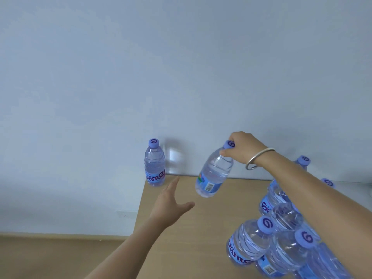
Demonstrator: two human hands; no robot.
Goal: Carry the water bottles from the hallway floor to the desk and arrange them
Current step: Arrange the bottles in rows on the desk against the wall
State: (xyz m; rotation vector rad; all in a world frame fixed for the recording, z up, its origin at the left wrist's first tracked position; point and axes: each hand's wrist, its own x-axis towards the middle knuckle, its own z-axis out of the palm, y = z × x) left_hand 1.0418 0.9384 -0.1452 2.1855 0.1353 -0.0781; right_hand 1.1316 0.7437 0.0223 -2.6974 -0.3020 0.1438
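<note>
On the bench one bottle stands placed; right grip pinches a tilted bottle by its cap, left grip open; a cluster awaits arranging

Looks like a plain office or study room. Light wood-laminate desk pushed into the corner against a bare pale wall. White wall socket low down, just left of the desk. Wood-tone floor below it. Bottled water clustered on the desk's right side.
</note>
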